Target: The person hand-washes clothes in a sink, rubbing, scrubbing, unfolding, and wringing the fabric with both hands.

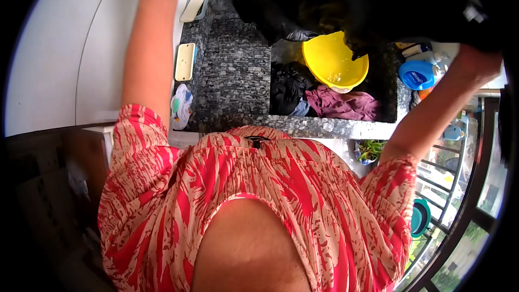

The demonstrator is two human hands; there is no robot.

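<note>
A large, wet-looking black cloth [324, 0] hangs across the top of the view, its lower edge drooping over the sink. My right hand [478, 66] is raised at its right end and grips it, with the fingers hidden in the dark folds. My left arm reaches up past the top edge, so my left hand is out of sight. Below the cloth, a yellow basin [335, 62] sits tilted in the stone sink [330, 125], partly covered by the cloth. A purple garment [340, 104] and a dark garment [289, 84] lie crumpled beside the basin.
A ribbed granite washboard [232, 59] adjoins the sink on the left. Along the wall stand a cream soap dish [185, 62] and a crumpled plastic bag [181, 105]. At right are a blue detergent container [417, 74], a potted plant [370, 150] and a barred window [440, 173].
</note>
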